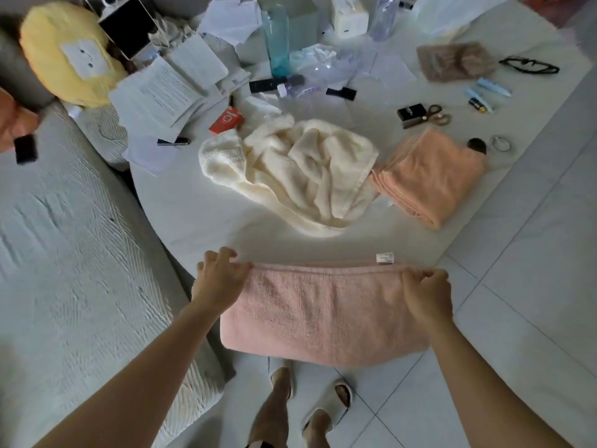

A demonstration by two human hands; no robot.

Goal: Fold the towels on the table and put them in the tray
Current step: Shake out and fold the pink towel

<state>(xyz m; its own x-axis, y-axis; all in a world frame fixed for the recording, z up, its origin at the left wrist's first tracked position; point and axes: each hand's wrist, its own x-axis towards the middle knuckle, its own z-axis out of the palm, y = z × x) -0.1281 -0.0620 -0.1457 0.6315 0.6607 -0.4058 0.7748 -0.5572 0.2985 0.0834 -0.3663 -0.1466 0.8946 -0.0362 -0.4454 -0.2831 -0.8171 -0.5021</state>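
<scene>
Two hands of yours pinch the far edge of the pink towel, which sits low in the middle of the frame, draped over the near rim of the white table so its lower fold hangs past the edge. A white tag sticks up from that far edge, toward the right.

Just beyond it, at the frame's centre, lies the cream towel in a crumpled heap. To its right and touching it is the peach towel, already folded into a rough square. I cannot make out a tray.

Farther up, the table is crowded: scissors and a small black box above the peach towel, black glasses at upper right, a brown cloth left of them, a blue bottle at top centre, a red card and loose papers at upper left. A yellow cushion lies in the upper left corner, on a pale textured couch running down the left side.

Your left hand grips the towel's far left corner, fingers curled over the hem, forearm rising from lower left. Your right hand clamps the far right corner likewise, knuckles up. Both hands are well apart, the hem taut between them. Your slippered feet show on the tiled floor below.
</scene>
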